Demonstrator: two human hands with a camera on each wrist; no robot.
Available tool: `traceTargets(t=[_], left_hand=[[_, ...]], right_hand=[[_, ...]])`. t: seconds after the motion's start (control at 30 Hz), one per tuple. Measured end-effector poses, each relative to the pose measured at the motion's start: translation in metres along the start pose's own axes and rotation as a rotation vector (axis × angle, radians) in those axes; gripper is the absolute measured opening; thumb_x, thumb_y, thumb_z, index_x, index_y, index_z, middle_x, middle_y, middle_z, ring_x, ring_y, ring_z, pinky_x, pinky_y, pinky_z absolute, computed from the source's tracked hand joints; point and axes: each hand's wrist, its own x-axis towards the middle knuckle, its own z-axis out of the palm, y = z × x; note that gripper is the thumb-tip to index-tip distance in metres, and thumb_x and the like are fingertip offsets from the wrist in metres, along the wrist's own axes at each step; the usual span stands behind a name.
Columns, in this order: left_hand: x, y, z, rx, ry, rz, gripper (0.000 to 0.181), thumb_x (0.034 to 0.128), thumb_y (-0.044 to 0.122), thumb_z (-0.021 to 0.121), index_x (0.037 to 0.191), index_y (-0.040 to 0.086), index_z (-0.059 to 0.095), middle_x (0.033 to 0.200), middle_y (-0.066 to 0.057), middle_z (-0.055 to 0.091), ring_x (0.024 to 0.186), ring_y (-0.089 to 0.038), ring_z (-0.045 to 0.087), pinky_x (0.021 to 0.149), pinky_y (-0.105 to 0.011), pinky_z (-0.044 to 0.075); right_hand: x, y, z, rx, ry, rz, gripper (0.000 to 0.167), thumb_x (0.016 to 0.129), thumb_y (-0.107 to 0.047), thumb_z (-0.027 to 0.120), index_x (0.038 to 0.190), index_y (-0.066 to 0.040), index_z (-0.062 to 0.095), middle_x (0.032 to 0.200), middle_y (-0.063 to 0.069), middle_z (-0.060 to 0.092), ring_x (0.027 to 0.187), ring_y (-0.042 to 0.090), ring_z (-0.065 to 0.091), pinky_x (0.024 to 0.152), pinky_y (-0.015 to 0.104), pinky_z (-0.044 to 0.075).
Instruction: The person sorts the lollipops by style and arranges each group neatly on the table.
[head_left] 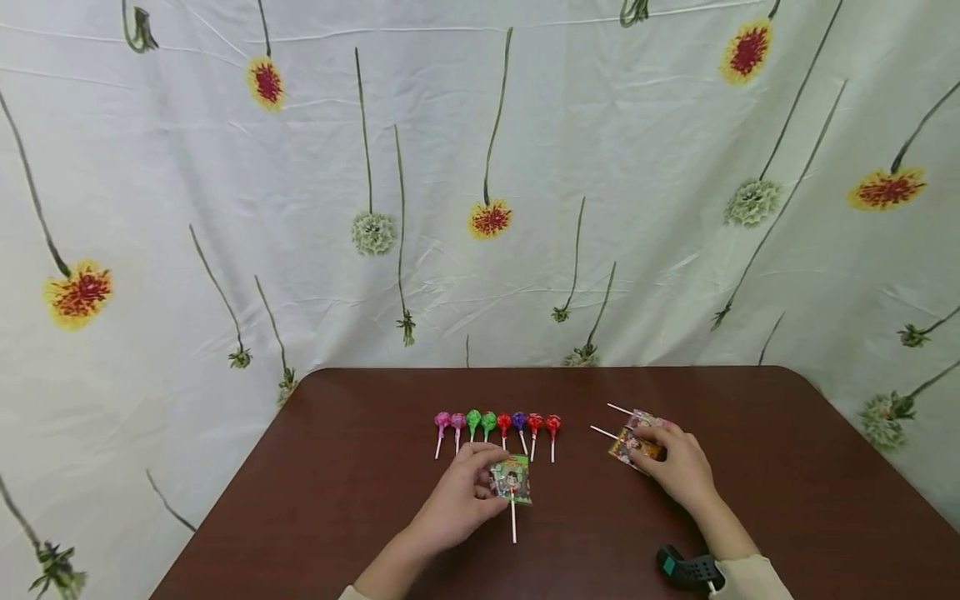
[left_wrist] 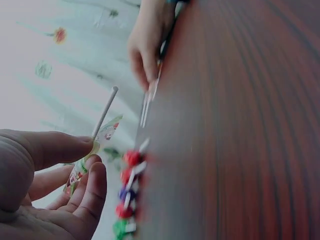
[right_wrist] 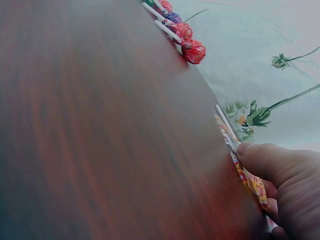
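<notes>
My left hand (head_left: pixel 457 498) pinches a lollipop in a flat, green-edged printed wrapper (head_left: pixel 519 477) between thumb and fingers, above the table. Its white stick points toward me in the head view and up in the left wrist view. Over on the right, my right hand (head_left: pixel 681 468) grips a flat-wrapped lollipop with an orange packet (head_left: pixel 622 452) at the tabletop. A pinkish flat packet (head_left: pixel 651 417) lies right beside it, partly under the fingers. Both white sticks there point left. Whether the fingers also hold the pinkish one is hidden.
Several round lollipops stand in a row behind my left hand: pink (head_left: pixel 442 419), green (head_left: pixel 473 418), purple (head_left: pixel 520 420) and red (head_left: pixel 553 423). They lie on a dark brown table (head_left: pixel 360 467). A flower-print cloth (head_left: pixel 435 167) hangs behind. A black band (head_left: pixel 686 568) is by the right wrist.
</notes>
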Motion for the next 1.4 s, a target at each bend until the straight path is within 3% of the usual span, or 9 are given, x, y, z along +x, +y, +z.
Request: traceTargets(t=[0.13, 0.3, 0.6, 0.77, 0.97, 1.17, 1.4], left_hand=[[-0.007, -0.011, -0.022, 0.017, -0.007, -0.044, 0.054, 0.0801, -0.007, 0.072, 0.131, -0.01, 0.056, 0.137, -0.023, 0.043, 0.087, -0.012, 0.056, 0.07, -0.015, 0.052], [-0.016, -0.022, -0.046, -0.007, -0.059, -0.084, 0.055, 0.0811, -0.006, 0.073, 0.132, -0.013, 0.053, 0.137, -0.028, 0.041, 0.089, -0.014, 0.058, 0.071, -0.016, 0.053], [-0.025, -0.041, -0.069, 0.011, -0.109, -0.097, 0.055, 0.0829, -0.005, 0.072, 0.133, -0.015, 0.051, 0.133, -0.031, 0.041, 0.089, -0.011, 0.062, 0.072, -0.018, 0.055], [-0.028, -0.047, -0.077, 0.159, -0.096, -0.102, 0.054, 0.083, -0.003, 0.072, 0.133, -0.012, 0.054, 0.132, -0.026, 0.047, 0.087, -0.01, 0.059, 0.07, -0.019, 0.052], [-0.03, -0.05, -0.086, 0.375, -0.039, -0.041, 0.045, 0.0815, 0.002, 0.077, 0.124, -0.004, 0.064, 0.123, -0.017, 0.056, 0.088, -0.012, 0.057, 0.068, -0.021, 0.05], [-0.029, -0.052, -0.088, 0.469, -0.017, -0.044, 0.035, 0.0831, 0.006, 0.077, 0.118, 0.005, 0.069, 0.12, -0.006, 0.061, 0.097, -0.016, 0.058, 0.077, -0.025, 0.05], [-0.03, -0.056, -0.086, 0.527, 0.01, -0.056, 0.034, 0.0836, 0.009, 0.077, 0.117, 0.01, 0.071, 0.123, -0.001, 0.063, 0.118, -0.028, 0.055, 0.097, -0.044, 0.047]], right_hand=[[-0.001, 0.0, 0.001, -0.001, -0.003, 0.006, 0.039, 0.087, -0.034, 0.077, 0.119, -0.013, 0.072, 0.131, 0.02, 0.061, 0.109, 0.036, 0.054, 0.085, 0.052, 0.046], [-0.001, -0.001, 0.0, 0.003, -0.005, 0.007, 0.038, 0.087, -0.034, 0.076, 0.119, -0.013, 0.072, 0.131, 0.02, 0.061, 0.11, 0.036, 0.054, 0.086, 0.053, 0.046], [0.0, -0.001, -0.001, 0.007, -0.01, 0.016, 0.037, 0.087, -0.034, 0.076, 0.118, -0.014, 0.072, 0.13, 0.019, 0.062, 0.107, 0.034, 0.054, 0.082, 0.048, 0.046], [-0.001, -0.001, -0.001, 0.007, -0.005, 0.021, 0.037, 0.087, -0.033, 0.077, 0.118, -0.014, 0.072, 0.131, 0.019, 0.062, 0.107, 0.034, 0.054, 0.082, 0.047, 0.046], [0.001, -0.001, -0.001, 0.002, 0.009, 0.007, 0.036, 0.086, -0.032, 0.077, 0.117, -0.014, 0.073, 0.129, 0.019, 0.063, 0.106, 0.034, 0.054, 0.082, 0.047, 0.045], [0.001, -0.001, -0.002, 0.0, 0.006, 0.016, 0.036, 0.086, -0.032, 0.077, 0.117, -0.014, 0.072, 0.128, 0.018, 0.063, 0.106, 0.034, 0.054, 0.081, 0.047, 0.045], [0.001, -0.001, 0.0, 0.0, -0.003, 0.018, 0.036, 0.087, -0.033, 0.077, 0.117, -0.014, 0.072, 0.127, 0.017, 0.063, 0.106, 0.033, 0.053, 0.081, 0.046, 0.045]])
